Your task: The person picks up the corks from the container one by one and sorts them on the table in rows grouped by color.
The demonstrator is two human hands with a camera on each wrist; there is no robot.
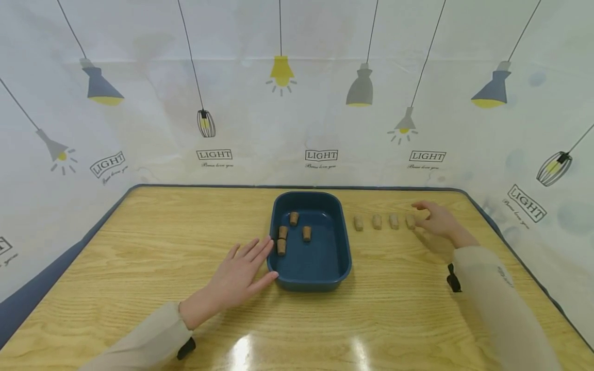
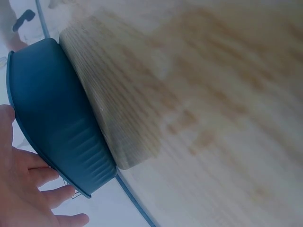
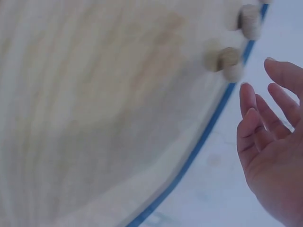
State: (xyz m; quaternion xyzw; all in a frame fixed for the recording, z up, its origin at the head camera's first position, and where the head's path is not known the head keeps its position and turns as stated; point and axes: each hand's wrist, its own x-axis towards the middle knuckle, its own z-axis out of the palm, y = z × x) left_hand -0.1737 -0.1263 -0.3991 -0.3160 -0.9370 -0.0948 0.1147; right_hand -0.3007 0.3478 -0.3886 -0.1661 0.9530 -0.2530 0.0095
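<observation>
A dark blue tray (image 1: 320, 263) stands mid-table with several cork stoppers (image 1: 307, 234) inside, toward its left and far end. My left hand (image 1: 234, 278) lies along its left rim, fingers spread and fingertips at the edge. The left wrist view shows the tray's ribbed outer wall (image 2: 57, 113) beside that hand (image 2: 23, 189). Right of the tray, several lighter corks (image 1: 377, 222) form a row. My right hand (image 1: 438, 221) is at the row's right end, near the last cork (image 1: 410, 222). In the right wrist view, a gap separates its loosely bent fingers (image 3: 247, 97) from the nearest cork (image 3: 231, 64).
The light wood-grain table (image 1: 162, 242) has a dark blue border along its back and sides. Behind it hangs a pale backdrop (image 1: 260, 134) printed with lamps. Black straps (image 1: 454, 279) show at both sleeves.
</observation>
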